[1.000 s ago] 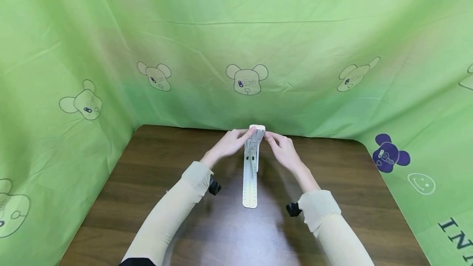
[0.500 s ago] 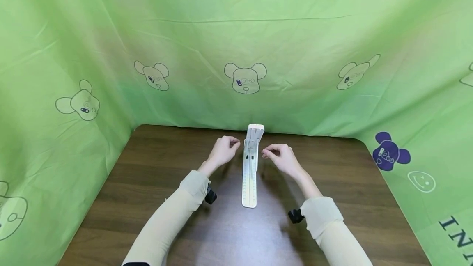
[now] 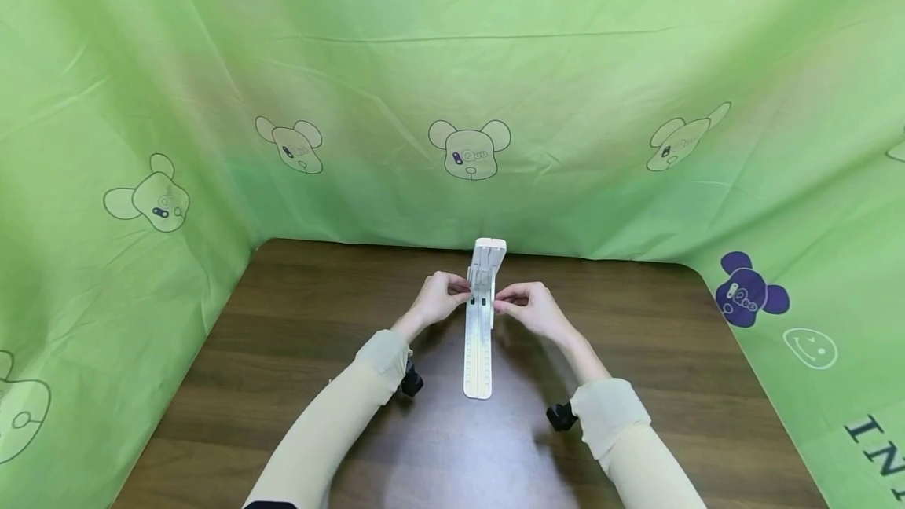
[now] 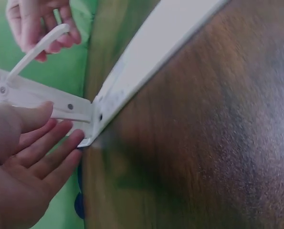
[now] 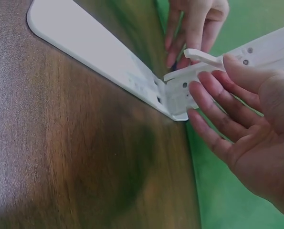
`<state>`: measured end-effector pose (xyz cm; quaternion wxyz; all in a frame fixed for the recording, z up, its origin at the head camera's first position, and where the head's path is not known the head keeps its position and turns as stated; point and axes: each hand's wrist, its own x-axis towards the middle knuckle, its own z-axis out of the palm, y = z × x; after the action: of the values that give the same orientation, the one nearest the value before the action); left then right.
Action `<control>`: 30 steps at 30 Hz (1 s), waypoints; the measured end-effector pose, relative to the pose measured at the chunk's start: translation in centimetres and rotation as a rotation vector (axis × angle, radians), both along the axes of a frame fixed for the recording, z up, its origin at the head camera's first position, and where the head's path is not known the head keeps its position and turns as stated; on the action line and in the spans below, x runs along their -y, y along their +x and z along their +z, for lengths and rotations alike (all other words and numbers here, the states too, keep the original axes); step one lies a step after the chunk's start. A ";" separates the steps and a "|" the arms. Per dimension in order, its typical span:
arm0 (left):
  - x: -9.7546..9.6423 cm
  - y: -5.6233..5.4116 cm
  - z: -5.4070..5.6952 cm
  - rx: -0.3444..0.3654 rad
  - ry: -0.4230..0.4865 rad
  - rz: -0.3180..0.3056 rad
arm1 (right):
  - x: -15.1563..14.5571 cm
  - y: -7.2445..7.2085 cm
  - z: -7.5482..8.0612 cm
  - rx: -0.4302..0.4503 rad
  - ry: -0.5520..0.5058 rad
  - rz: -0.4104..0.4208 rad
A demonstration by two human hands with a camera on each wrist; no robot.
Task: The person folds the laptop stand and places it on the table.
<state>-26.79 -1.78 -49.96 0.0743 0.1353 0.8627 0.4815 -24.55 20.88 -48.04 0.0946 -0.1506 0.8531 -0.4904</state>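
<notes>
A white folding stand (image 3: 478,352) stands in the middle of the table, its long flat base toward me and its back part raised at an angle. My left hand (image 3: 437,298) is at its left side, thumb and fingertips closing on a slim side arm. From the other side my right hand (image 3: 536,309) brings thumb and forefinger to the stand's right edge. In the left wrist view a curved white side arm (image 4: 39,47) sticks out in front of the right fingers. The right wrist view shows the right thumb (image 5: 237,69) against a side arm (image 5: 199,56).
The brown wooden table (image 3: 325,281) ends at the back against a green curtain (image 3: 382,203) printed with bear heads. That curtain also hangs along the left and right sides. Black wrist cameras (image 3: 562,416) sit under both cuffs.
Both hands have left the stand's top and come down toward its middle. Half a second ago they were apart from it; now their fingertips are at its sides. The stand stays in place.
</notes>
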 end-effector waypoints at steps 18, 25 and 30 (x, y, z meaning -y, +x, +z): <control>-0.8 -0.3 -0.4 -0.245 -0.218 0.041 | 1.0 -1.2 -1.2 -0.060 0.085 -0.066; -0.9 -1.1 -0.6 -0.259 -0.280 0.035 | 1.1 -2.2 -1.6 -0.097 0.143 -0.084; -0.9 -1.6 -0.3 -0.248 -0.347 0.022 | 1.1 -2.9 -1.8 -0.095 0.160 -0.106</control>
<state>-28.40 -0.93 -50.25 -0.0154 0.1691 0.9368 0.3060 -27.42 19.82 -49.80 0.0396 -0.1205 0.8998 -0.4174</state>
